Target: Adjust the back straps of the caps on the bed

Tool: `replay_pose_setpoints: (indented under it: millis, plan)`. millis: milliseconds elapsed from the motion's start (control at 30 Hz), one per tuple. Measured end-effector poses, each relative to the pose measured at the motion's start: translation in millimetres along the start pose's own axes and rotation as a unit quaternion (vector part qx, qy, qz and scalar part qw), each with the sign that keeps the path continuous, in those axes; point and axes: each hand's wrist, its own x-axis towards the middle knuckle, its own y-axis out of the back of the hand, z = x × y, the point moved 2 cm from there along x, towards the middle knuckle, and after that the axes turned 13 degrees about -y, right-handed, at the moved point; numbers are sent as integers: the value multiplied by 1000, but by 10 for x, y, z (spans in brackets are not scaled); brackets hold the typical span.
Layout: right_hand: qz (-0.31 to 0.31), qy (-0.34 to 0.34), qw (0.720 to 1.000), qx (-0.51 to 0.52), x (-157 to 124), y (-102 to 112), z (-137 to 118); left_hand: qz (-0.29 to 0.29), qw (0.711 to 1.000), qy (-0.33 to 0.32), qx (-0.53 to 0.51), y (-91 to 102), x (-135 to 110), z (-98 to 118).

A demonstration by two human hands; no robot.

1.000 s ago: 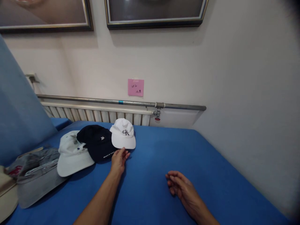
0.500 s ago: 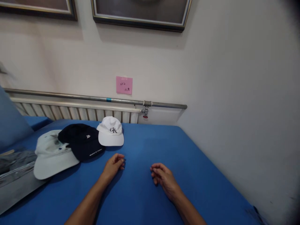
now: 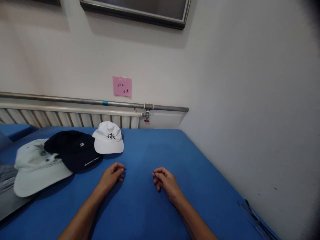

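Observation:
My left hand (image 3: 112, 175) rests low over the blue surface with its fingers loosely bent and nothing in them. Nearest to it are a navy cap (image 3: 75, 146) and, farther back, a white cap (image 3: 108, 138) with black "CK" lettering. To the right, my right hand (image 3: 165, 181) is also empty, its fingers half curled and slightly apart. A pale, stained cap (image 3: 41, 166) lies at the left, partly overlapped by the navy one. Beside it, a grey cap (image 3: 12, 203) is cut off by the picture's edge.
The blue padded table (image 3: 200, 200) meets a wall on its right. Behind it run a radiator (image 3: 60, 118) and a metal pipe (image 3: 62, 99) with a valve. A pink note (image 3: 122, 86) hangs above. Thin dark eyeglasses (image 3: 258, 218) lie at the lower right edge.
The view has turned slightly right, so the caps and wall things sit farther left. More of the dark thin item at the right shows. Both hands stay empty in nearly the same pose.

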Motion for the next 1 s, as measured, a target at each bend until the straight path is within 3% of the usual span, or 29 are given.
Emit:
replay_pose_setpoints:
  millis: [267,467,600,833,1000]
  plan:
    - [67,112,990,-44,-160,97,-214,36,992,-66,100,17,-108,237]
    - [114,152,982,-22,-259,159,-315,119,985,-110,58,75,-205,418]
    - [123,176,977,-14,-311,150,-362,129,981,-134,50,89,-228,468]
    - [119,171,978,-11,-343,139,-401,138,982,-124,36,116,-224,480]
    - [112,144,983,-15,-316,145,-395,113,990,-71,35,99,-181,453]
